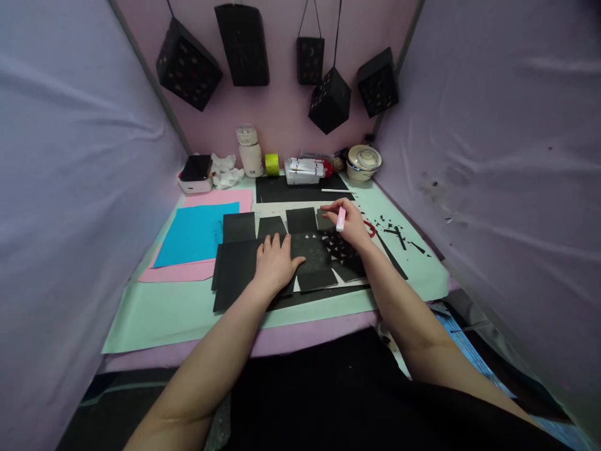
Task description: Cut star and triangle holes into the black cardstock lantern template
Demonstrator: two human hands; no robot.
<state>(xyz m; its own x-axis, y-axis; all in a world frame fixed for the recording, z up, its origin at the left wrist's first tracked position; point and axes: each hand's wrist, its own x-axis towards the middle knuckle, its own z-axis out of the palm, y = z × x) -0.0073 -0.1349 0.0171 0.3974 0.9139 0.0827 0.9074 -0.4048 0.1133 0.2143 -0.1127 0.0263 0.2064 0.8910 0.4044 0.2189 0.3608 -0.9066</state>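
Observation:
A cut-out sheet of black card with flaps lies across the middle of the table, and two small star shapes show pale in its centre panel. My left hand rests flat on its left part, fingers spread. To the right, several triangular holes pierce the card. Over that side my right hand is closed around a slim pink craft knife with a white end; its tip is hidden by the hand. Red scissor handles show just beyond my right wrist.
Blue and pink sheets lie at left. Black scraps are scattered at right. Along the back stand a white bottle, yellow tape, a pack of white pens and bowls. Black box lanterns hang above.

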